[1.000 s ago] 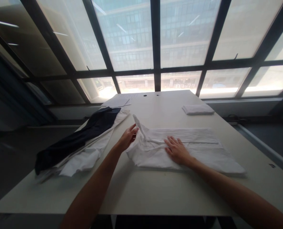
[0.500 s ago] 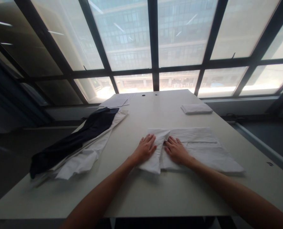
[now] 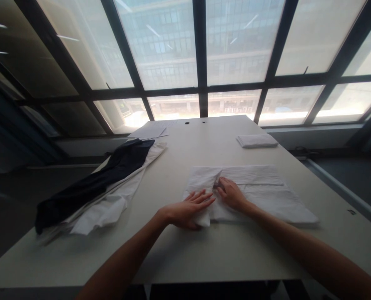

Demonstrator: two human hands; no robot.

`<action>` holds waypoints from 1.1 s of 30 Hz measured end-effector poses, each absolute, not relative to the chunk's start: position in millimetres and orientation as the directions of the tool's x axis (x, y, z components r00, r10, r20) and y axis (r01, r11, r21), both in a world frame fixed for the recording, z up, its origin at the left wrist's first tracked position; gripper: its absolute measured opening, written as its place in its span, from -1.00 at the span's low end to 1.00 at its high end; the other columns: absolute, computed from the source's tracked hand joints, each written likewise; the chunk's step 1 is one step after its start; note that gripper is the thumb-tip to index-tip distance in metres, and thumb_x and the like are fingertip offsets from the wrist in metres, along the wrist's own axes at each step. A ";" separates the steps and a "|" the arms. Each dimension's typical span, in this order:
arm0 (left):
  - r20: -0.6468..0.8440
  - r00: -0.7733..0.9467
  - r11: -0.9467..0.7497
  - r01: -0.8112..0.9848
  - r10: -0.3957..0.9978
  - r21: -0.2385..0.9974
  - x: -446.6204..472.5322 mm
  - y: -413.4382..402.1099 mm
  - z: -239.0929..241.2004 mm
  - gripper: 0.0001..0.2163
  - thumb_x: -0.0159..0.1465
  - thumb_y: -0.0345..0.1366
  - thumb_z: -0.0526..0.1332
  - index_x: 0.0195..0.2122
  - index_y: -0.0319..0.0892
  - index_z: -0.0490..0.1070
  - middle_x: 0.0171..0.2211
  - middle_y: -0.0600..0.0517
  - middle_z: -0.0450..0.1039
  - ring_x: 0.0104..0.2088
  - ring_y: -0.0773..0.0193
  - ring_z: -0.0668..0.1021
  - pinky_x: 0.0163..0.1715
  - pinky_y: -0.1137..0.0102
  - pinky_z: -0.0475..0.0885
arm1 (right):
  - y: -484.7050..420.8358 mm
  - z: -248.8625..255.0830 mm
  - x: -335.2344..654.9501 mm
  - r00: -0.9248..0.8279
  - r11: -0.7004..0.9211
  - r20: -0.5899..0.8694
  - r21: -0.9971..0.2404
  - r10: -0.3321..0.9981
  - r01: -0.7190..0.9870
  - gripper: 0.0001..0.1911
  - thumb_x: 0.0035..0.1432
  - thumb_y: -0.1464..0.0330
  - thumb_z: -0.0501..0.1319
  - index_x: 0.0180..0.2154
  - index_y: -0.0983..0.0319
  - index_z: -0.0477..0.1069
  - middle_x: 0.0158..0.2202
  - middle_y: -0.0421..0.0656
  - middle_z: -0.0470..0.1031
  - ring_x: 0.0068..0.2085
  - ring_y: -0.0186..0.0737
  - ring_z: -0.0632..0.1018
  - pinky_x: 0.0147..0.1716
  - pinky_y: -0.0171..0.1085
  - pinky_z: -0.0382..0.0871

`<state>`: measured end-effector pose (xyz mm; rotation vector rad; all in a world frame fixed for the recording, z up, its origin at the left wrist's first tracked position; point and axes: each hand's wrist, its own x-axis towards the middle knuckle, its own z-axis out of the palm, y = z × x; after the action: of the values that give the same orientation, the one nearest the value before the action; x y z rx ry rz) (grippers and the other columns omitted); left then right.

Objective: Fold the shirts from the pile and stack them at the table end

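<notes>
A folded white cloth (image 3: 263, 204), maybe a garment, lies on the white table in front of me. Its left part is turned over, leaving a small raised gap near the middle. My left hand (image 3: 188, 210) lies flat on the lower left part with fingers stretched to the right. Across the gap, my right hand (image 3: 232, 195) has its fingers bent and close together at the fold's edge, seeming to pinch the cloth there. The fingertips are partly hidden.
Dark and white garments (image 3: 110, 175) lie in a long pile on the left side of the table (image 3: 185, 254). Papers (image 3: 148, 132) are at the far left. A smaller folded white cloth (image 3: 257, 141) sits at the far right. Windows stand beyond the table.
My left hand has slid down toward me and turned so its fingers point right. The right hand stays near the gap, its fingers now more bent and closer together.
</notes>
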<state>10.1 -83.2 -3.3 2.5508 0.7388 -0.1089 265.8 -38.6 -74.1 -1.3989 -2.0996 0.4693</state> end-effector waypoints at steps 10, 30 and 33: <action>0.007 0.763 -0.706 0.593 0.646 0.388 15.5 -99.1 9.8 -0.44 0.50 -0.26 -0.01 0.49 -0.04 -0.12 0.48 -0.06 -0.11 0.46 0.09 -0.02 0.41 0.09 0.02 | 24.0 -51.1 243.8 0.036 0.000 0.006 -0.986 0.999 0.168 -0.80 0.06 0.25 0.30 -0.39 0.22 0.37 -0.51 -0.19 0.52 -0.50 -0.27 0.50 -0.56 -0.36 0.35; -0.009 0.727 -0.693 0.659 0.687 0.294 53.0 -114.8 -36.9 -0.24 0.41 0.08 0.09 0.48 -0.26 -0.09 0.47 -0.27 -0.20 0.46 -0.16 -0.15 0.39 -0.10 -0.10 | 47.0 -78.2 223.6 0.098 0.159 0.315 -0.693 0.944 0.703 -0.46 0.21 0.35 0.14 0.21 0.34 0.37 0.06 0.11 0.56 0.11 -0.05 0.53 0.12 -0.19 0.31; 0.080 0.727 -0.671 0.579 0.682 0.463 41.1 -91.3 -19.1 -0.45 0.48 -0.03 0.01 0.43 -0.13 0.11 0.41 -0.12 0.13 0.41 0.04 0.18 0.37 0.11 0.13 | 45.4 -79.1 222.8 0.088 0.149 0.322 -0.642 0.943 0.752 -0.46 0.24 0.34 0.13 0.23 0.32 0.35 0.16 0.13 0.49 0.18 -0.04 0.48 0.18 -0.16 0.26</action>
<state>41.1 -91.3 -19.1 2.5205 0.9688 0.3449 222.8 45.4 -79.1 -1.6424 -1.7022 0.3326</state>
